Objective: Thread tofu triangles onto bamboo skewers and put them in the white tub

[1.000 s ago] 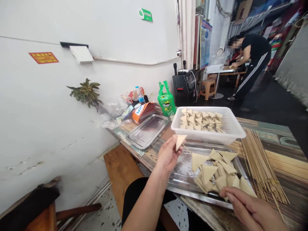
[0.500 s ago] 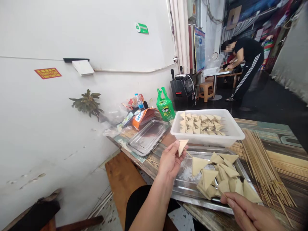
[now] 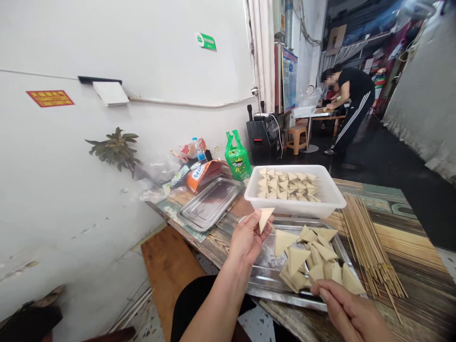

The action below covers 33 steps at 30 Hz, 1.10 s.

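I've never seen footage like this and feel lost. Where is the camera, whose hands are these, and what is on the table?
There is no machine here: the camera sits on a person's head and looks down at their own two hands. The left hand pinches a beige triangle threaded on a thin skewer, whose other end the right hand grips in its fingers. Below lies a metal tray of loose triangles. Behind it a white tub holds skewered ones; a bundle of bare sticks lies to the right, an empty tray to the left. The person in black at the back is someone else.
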{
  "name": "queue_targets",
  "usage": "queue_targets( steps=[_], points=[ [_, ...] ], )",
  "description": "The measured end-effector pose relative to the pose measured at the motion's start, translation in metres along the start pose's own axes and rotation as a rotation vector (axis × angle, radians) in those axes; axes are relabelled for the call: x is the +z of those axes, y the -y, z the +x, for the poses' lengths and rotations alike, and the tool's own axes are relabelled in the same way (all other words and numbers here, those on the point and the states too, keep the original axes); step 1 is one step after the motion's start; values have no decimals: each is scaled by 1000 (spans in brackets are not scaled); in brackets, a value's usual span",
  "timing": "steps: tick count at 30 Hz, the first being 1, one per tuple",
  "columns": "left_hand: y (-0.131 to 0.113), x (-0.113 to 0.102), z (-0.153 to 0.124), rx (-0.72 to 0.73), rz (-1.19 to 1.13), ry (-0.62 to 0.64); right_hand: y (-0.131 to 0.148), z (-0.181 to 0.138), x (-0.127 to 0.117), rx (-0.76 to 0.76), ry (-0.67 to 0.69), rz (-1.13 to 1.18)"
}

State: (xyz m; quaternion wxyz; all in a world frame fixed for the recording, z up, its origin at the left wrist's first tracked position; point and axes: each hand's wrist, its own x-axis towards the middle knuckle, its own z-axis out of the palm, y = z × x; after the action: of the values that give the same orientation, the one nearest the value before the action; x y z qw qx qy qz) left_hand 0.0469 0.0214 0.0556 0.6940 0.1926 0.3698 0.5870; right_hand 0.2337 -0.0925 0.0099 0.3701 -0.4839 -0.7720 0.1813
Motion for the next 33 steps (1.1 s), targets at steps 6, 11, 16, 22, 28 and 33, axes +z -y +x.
queue_targets(
  steps=[6, 11, 16, 22, 28, 33],
  points=[
    [-6, 5, -5, -5, -10, -50, 2, 3, 1, -45, -11, 14],
    [-16, 14, -19, -4, 39, -87, 18, 11, -4, -30, 38, 49],
    [-12, 4, -11, 21, 58, -44, 13, 9, 0, 51, 112, 33],
    [-10, 1, -6, 10, 55, -29, 7, 5, 4, 102, 117, 64],
    [-7, 2, -6, 11, 65, 29, 12, 6, 3, 129, 104, 76],
    [-4, 1, -3, 1, 34, 28, 8, 3, 5, 128, 107, 67]
  ],
)
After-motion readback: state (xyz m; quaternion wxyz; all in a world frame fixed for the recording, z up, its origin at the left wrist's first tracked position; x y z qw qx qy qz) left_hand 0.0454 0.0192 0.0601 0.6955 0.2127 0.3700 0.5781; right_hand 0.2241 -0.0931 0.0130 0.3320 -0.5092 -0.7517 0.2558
